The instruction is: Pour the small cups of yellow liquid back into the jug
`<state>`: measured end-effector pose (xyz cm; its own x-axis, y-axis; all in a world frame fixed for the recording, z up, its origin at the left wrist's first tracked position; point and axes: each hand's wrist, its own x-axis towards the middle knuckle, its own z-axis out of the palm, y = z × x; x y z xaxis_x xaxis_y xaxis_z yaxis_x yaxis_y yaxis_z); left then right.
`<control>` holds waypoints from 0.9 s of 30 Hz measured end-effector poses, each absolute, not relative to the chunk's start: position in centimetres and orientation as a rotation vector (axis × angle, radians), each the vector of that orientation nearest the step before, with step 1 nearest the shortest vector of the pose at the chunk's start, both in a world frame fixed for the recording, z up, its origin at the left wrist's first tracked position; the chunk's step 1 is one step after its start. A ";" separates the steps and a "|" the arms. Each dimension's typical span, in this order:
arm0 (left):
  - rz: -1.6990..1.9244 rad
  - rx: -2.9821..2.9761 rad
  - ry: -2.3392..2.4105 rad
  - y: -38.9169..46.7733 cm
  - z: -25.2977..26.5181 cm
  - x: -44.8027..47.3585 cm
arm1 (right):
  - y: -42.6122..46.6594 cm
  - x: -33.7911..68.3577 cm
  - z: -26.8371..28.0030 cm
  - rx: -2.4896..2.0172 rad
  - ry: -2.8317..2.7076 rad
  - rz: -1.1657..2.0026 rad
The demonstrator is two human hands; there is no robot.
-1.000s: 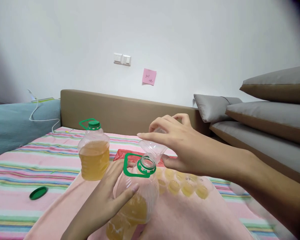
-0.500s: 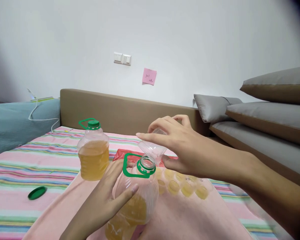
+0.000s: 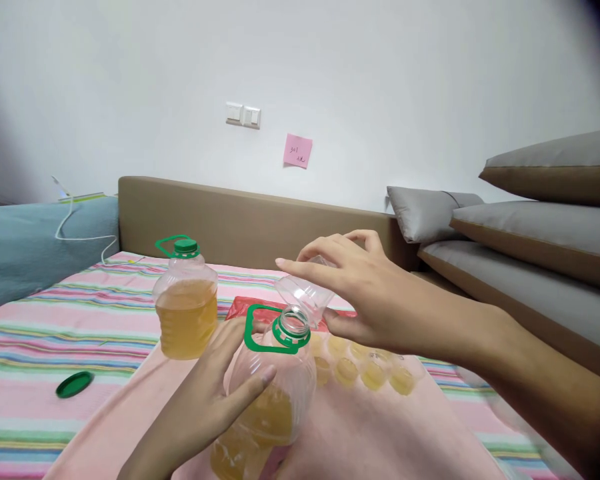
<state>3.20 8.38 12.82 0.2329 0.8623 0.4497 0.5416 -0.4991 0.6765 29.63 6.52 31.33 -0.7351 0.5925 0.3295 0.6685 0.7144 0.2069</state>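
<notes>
Right now your left hand (image 3: pixel 200 407) wraps the open bottle (image 3: pixel 267 393), tilted w/ its neck up and away from you. Your right hand (image 3: pixel 365 300) pinches a clear cup (image 3: pixel 303 293), mouth tipped down just above that neck.

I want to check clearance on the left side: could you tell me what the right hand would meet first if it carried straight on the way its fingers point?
The right hand points leftward, so probably the capped bottle comes first, though depth is unclear; it may pass in front.
</notes>
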 end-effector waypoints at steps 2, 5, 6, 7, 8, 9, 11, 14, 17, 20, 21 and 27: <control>1.161 2.142 1.275 8.4 13.0 3.3 | 6.5 29.7 31.4 -1.009 -2.681 -0.445; 1.162 2.138 1.275 8.3 13.1 3.3 | 6.5 29.7 31.3 -1.018 -2.682 -0.420; 1.161 2.131 1.284 8.3 13.1 3.3 | 6.5 29.7 31.3 -1.014 -2.681 -0.417; 1.162 2.127 1.289 8.3 13.1 3.2 | 6.5 29.7 31.3 -1.008 -2.679 -0.415; 1.161 2.125 1.290 8.3 13.0 3.2 | 6.5 29.7 31.2 -1.005 -2.675 -0.417; 1.159 2.126 1.288 8.4 13.0 3.2 | 6.5 29.7 31.2 -1.007 -2.672 -0.420; 1.160 2.133 1.283 8.4 12.8 3.1 | 6.5 29.7 31.0 -1.017 -2.659 -0.428; 1.172 2.133 1.302 8.4 12.6 3.0 | 6.6 29.8 30.5 -1.034 -2.619 -0.448; 1.166 2.142 1.303 8.4 12.6 3.0 | 6.7 30.1 30.1 -1.062 -2.588 -0.445; 1.165 2.151 1.300 8.4 12.5 3.0 | 7.0 30.5 29.7 -1.095 -2.584 -0.400; 1.165 2.150 1.303 8.5 12.5 3.0 | 7.1 30.6 29.5 -1.100 -2.576 -0.380; 1.160 2.160 1.333 8.4 12.6 3.0 | 7.6 31.7 28.2 -1.102 -2.442 -0.142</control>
<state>2.98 8.44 12.60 0.2223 0.8597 0.4599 0.5741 -0.4967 0.6509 31.70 7.60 28.19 -0.5770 0.6854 0.4442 0.7323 0.6750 -0.0903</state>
